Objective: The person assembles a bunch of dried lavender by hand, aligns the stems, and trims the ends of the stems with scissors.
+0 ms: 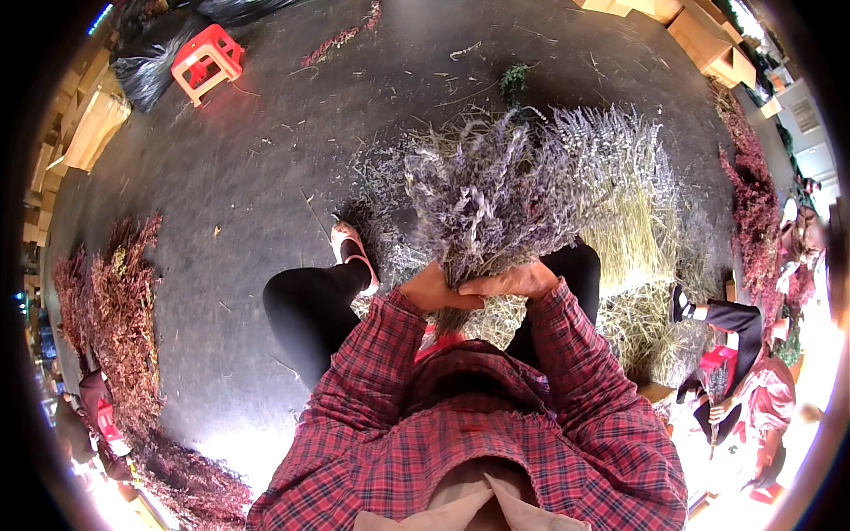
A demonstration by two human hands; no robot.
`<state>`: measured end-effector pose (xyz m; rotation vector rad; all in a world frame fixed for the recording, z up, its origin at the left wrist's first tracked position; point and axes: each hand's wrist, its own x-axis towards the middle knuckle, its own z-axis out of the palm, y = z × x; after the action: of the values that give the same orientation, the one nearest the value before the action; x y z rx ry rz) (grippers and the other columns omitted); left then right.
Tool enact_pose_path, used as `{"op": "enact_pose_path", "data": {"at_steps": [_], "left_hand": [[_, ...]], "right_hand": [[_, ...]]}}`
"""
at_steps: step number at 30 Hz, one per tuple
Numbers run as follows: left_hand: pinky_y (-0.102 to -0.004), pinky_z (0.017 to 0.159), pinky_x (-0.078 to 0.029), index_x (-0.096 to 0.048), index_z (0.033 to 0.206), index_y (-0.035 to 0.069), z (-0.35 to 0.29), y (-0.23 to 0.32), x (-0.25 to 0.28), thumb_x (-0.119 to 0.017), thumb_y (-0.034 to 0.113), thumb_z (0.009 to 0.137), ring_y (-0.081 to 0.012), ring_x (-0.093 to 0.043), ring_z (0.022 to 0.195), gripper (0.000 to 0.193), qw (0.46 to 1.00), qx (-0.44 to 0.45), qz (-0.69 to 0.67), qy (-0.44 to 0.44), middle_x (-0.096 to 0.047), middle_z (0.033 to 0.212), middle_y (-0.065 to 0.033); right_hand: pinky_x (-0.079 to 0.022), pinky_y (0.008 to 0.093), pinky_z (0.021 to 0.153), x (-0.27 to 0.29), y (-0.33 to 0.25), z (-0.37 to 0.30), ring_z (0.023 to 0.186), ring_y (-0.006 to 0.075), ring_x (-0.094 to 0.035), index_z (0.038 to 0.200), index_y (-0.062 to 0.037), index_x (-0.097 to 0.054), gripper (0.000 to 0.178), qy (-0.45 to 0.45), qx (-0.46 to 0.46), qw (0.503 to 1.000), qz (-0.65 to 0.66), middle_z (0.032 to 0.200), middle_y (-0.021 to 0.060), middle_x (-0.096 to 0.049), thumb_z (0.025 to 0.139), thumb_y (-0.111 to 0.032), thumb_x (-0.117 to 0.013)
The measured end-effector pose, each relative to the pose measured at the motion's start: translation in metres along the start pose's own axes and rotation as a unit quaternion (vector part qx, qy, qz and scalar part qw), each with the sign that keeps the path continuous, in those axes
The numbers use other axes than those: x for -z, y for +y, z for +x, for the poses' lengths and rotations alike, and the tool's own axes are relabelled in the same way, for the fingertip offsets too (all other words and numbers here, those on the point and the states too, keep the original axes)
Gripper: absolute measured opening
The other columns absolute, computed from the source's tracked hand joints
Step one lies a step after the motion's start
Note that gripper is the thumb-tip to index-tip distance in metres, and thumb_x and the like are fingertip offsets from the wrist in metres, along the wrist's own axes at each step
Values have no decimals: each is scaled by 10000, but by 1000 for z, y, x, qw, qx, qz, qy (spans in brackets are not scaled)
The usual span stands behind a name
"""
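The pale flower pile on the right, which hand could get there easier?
Probably the right hand: it is nearer the pale flower pile, while the left hand is farther away. Both hold the purple bunch, so the right would first need to let go.

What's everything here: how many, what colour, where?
Dried flower bunch: one, purple, centre
Long dried stems: many, purple-tipped straw, right of bunch
Plastic stool: one, red, upper left
Plastic bags: count unclear, black, upper left
Cardboard boxes: several, brown, left and upper-right edges
Bushy dried plants: many, dark red, left and right
Leafy sprig: one, green, above bunch
Other people: at least one, reddish top, lower right
Floor: one, grey, throughout
Plaid shirt: one, red, lower centre
Shoe: one visible, pink, left
Trousered legs: two, black, flanking bunch
Left hand and right hand: one each, bare, gripping bunch
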<state>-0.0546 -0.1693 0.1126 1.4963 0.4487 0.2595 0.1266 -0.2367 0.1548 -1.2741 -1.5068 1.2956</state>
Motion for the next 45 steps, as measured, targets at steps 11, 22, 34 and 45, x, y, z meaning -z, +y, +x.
{"op": "enact_pose_path", "data": {"at_steps": [11,22,34,45], "left_hand": [[-358,872,-492,-572,1171,12,11,-34,-9,-749,39,729,-222,-620,992,477,988,-68,-136,9,-646,1066,-93],[-331,686,-536,-620,1012,-17,12,-29,-1,-666,-22,800,-197,-651,758,217,963,-43,-204,169,-655,843,-102],[-263,644,-485,-630,1001,12,20,-14,-10,-672,6,794,-80,-580,772,211,945,-114,-147,269,-642,891,-5],[-269,644,-490,-638,995,-16,17,-14,-12,-713,29,760,-81,-587,750,250,951,-123,-141,245,-659,880,-29]], "right_hand": [[-505,303,782,4,-1,31,847,149,-624,1077,18,-631,499,-8,44,999,13,979,84,-688,688,-212,-845],[-499,329,839,0,5,25,940,169,-623,1112,21,-607,444,178,59,982,8,1014,96,-668,753,-176,-777],[-450,238,534,-28,-63,34,613,105,-589,895,-28,-640,142,385,136,901,-144,763,44,-613,766,10,-687],[-417,231,509,-28,-61,26,555,82,-534,846,-7,-621,100,415,100,898,-107,730,47,-598,771,9,-684]]}}
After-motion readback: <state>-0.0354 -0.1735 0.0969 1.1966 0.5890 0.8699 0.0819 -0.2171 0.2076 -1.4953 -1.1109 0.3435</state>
